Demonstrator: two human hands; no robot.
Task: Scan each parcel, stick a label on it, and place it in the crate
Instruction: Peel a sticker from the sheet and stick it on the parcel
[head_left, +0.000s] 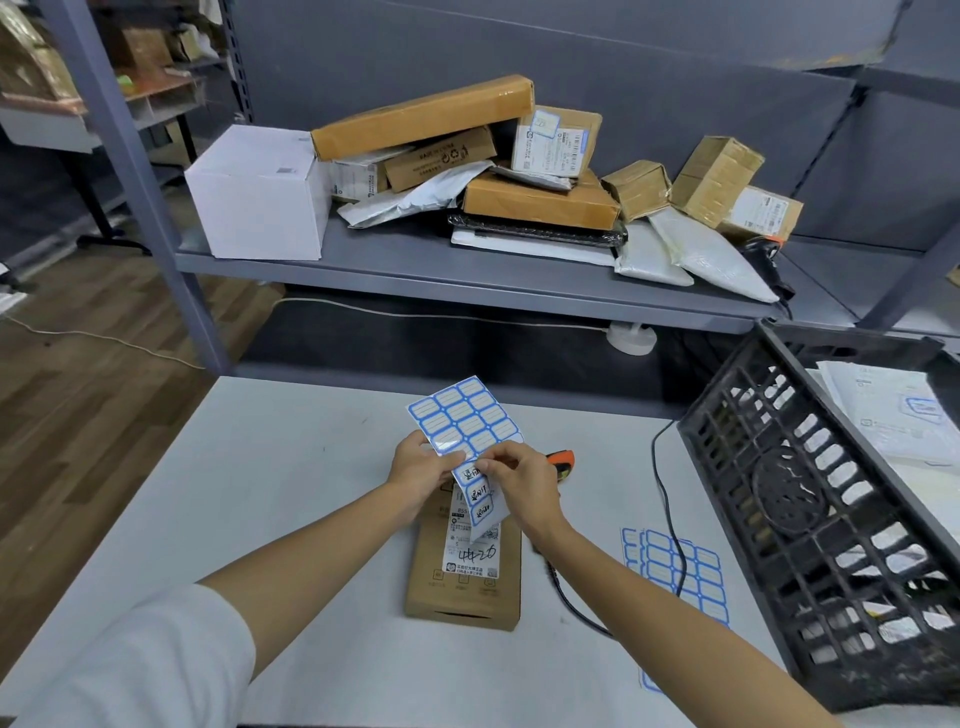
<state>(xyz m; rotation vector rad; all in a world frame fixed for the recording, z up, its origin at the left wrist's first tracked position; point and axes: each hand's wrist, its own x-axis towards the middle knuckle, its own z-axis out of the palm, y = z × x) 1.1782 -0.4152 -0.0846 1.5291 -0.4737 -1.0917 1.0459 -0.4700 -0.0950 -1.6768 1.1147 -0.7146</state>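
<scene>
- Above the brown parcel (462, 571) lying flat on the white table (260, 467), both hands work a label sheet (465, 415): the left hand (415, 467) pinches the sheet's lower left edge, and the right hand (511, 480) pinches a strip of labels (479, 493) peeling downward.
- Risk: several written labels hang on that strip; more than one may come away, or the strip may curl and stick to itself or to the fingers.
- Risk: the strip dangles just over the parcel's printed shipping label (475, 545); it could settle there and cover the barcode.
- Scanner (561, 462) lies just behind the right hand, its cable (665, 499) running across the table; a wrist could snag it.
- Spare label sheets (675, 571) lie right of the parcel, beside the black crate (810, 519), which stands tilted at the table's right edge with white parcels inside.
- Unprocessed parcels (519, 166) are heaped on the grey shelf (415, 270) beyond; a second scanner (763, 254) rests at its right end.
</scene>
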